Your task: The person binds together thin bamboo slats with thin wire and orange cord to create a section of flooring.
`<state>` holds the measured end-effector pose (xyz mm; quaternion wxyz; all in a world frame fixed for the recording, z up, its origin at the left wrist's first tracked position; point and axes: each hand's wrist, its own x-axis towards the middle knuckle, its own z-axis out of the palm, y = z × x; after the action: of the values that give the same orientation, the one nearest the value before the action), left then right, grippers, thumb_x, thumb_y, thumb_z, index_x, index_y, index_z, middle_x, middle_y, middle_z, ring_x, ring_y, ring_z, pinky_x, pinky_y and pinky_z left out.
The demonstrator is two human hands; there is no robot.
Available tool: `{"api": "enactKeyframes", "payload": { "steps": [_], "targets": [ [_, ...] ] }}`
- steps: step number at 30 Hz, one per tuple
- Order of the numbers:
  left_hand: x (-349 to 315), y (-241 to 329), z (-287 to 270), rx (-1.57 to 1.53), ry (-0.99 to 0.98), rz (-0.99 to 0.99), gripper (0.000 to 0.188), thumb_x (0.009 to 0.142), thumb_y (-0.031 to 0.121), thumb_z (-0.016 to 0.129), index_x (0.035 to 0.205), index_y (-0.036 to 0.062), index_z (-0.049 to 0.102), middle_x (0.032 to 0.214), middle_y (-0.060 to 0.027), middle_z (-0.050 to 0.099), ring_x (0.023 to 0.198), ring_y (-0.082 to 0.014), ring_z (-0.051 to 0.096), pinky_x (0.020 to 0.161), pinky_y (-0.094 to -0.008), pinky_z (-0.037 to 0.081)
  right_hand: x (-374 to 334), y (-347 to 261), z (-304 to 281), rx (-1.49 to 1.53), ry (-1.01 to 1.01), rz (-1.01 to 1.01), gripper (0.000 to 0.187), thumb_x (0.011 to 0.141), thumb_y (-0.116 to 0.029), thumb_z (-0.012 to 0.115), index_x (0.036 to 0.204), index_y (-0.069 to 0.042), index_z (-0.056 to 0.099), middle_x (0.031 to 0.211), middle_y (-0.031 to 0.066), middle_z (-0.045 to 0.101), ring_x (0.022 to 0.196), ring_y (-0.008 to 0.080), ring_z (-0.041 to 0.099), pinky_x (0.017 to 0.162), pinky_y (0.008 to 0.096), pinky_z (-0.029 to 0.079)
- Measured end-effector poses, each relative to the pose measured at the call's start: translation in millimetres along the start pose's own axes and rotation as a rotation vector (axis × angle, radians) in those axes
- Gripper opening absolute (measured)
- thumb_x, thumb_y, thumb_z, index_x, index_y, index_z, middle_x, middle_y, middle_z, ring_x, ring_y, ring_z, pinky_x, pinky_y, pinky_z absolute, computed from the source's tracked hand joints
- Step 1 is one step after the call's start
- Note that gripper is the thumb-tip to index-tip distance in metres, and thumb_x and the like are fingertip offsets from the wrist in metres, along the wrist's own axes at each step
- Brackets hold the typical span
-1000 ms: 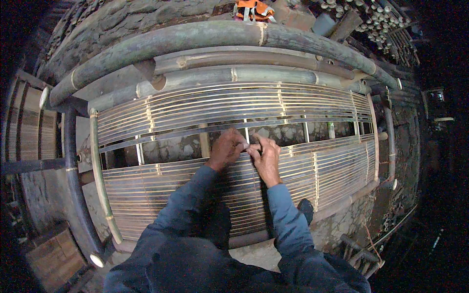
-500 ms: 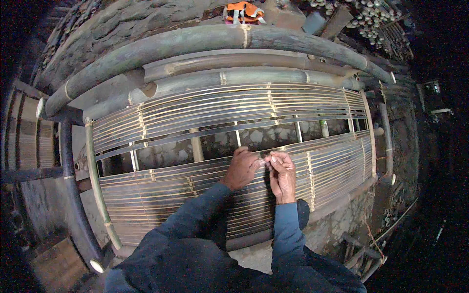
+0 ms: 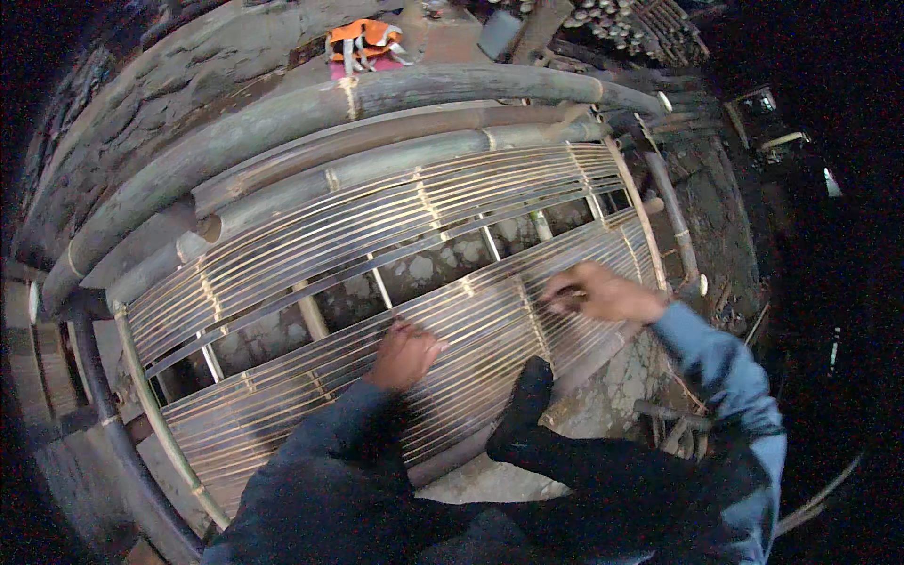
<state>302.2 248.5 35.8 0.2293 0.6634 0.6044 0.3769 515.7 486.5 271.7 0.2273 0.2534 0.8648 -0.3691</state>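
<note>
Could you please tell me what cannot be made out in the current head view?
Head view:
Right hand: motion blur obscures whether it holds anything.
Left hand: its palm is turned out of sight, so any grip is unclear.
Near rail: partly hidden behind the left sleeve and dark trouser leg.
Orange item: too small to identify.
Far right: details lost in darkness.

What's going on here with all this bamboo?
Someone is working bare-handed over a bamboo frame strung with thin slats. The left hand is at the near band of slats, around its middle; the right hand, curled, is over that band, nearer its right end. Blur hides whether the right grip holds anything.
</note>
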Motion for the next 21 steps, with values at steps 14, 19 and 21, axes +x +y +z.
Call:
{"api": "enactKeyframes", "payload": {
  "steps": [14,19,21],
  "targets": [
    [-147,29,-133,0.012,0.181,-0.383,0.01,0.087,0.009,0.069,0.089,0.0022,0.062,0.083,-0.0137,0.064,0.079,-0.0297,0.063,0.076,-0.0381,0.049,14,180,118,-0.029,1.063,0.249,0.025,0.086,-0.009,0.069,0.11,-0.004,0.07,0.103,0.0187,0.067,0.099,0.0382,0.062,0.087,0.0439,0.05],
    [-119,25,-134,0.021,0.446,-0.583,0.004,0.091,0.004,0.063,0.088,0.0002,0.063,0.086,-0.0119,0.067,0.081,-0.0231,0.064,0.075,-0.0349,0.05,59,178,116,-0.204,1.048,0.152,0.029,0.084,-0.017,0.073,0.112,-0.011,0.072,0.109,0.0119,0.065,0.102,0.0338,0.058,0.088,0.0448,0.045],
    [-103,37,-119,-0.016,0.422,-0.601,0.005,0.091,0.003,0.062,0.088,-0.0003,0.063,0.086,-0.0113,0.067,0.081,-0.022,0.063,0.075,-0.0344,0.05,68,187,123,-0.277,0.998,0.081,0.022,0.082,-0.016,0.073,0.104,-0.012,0.073,0.106,0.0077,0.065,0.099,0.0303,0.058,0.086,0.0434,0.042]
  ]
}}
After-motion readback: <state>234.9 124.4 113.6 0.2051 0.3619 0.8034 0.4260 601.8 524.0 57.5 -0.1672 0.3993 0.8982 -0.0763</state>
